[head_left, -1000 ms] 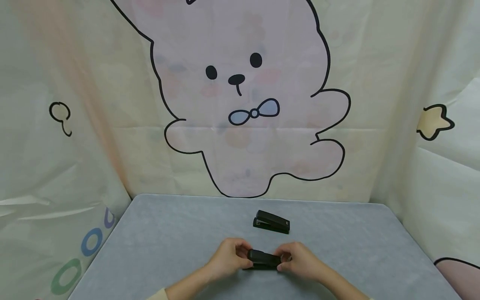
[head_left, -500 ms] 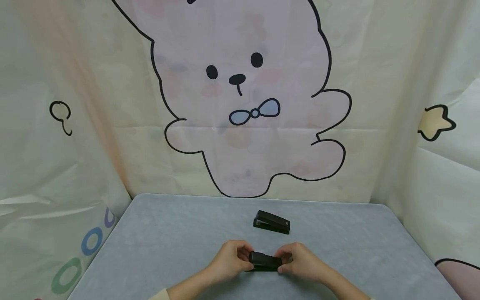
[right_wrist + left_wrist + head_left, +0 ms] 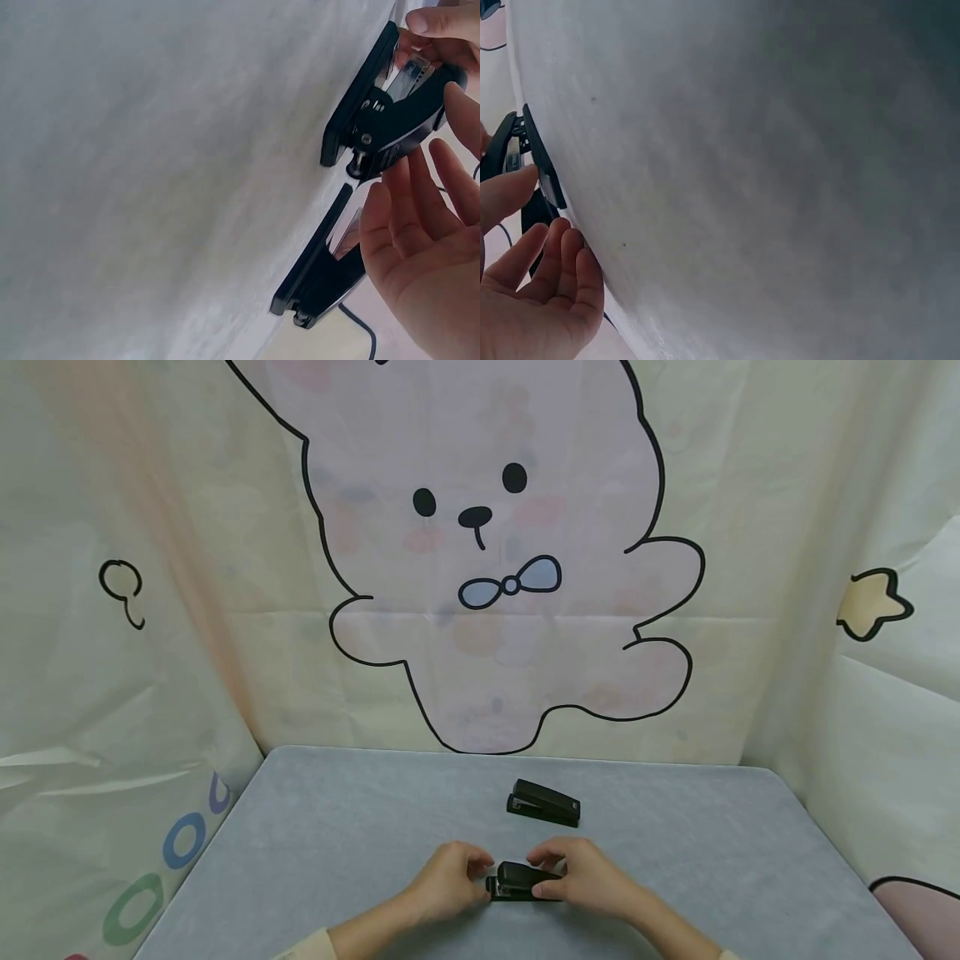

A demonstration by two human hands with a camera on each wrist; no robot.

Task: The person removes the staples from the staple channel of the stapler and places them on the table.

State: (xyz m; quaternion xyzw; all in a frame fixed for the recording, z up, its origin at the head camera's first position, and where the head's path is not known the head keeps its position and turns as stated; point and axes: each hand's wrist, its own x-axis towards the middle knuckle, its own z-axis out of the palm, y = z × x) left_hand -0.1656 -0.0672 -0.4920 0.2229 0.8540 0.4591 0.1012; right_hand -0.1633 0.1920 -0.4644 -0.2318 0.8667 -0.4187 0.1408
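Two black staplers are in the head view. The nearer stapler point(image 3: 517, 881) lies lengthwise between my hands, its nose pointing left. My right hand point(image 3: 592, 877) holds it loosely around its right half, thumb on the near side and fingers on the far side. In the right wrist view the stapler point(image 3: 397, 120) sits between that thumb and the fingers. My left hand point(image 3: 447, 881) is beside the nose with relaxed fingers; the left wrist view shows its thumb point(image 3: 514, 195) close to the base, and contact there is unclear. Behind lies the second stapler point(image 3: 543, 803), tilted, untouched.
A grey-blue cloth covers the table point(image 3: 360, 810). Behind it hangs a pale curtain point(image 3: 720, 693) with a cartoon animal drawn on it. Further curtain sides stand at left and right.
My left hand has loosened and drawn slightly left, uncovering the near stapler's nose. My right hand has shifted left along that stapler. The far stapler has not moved.
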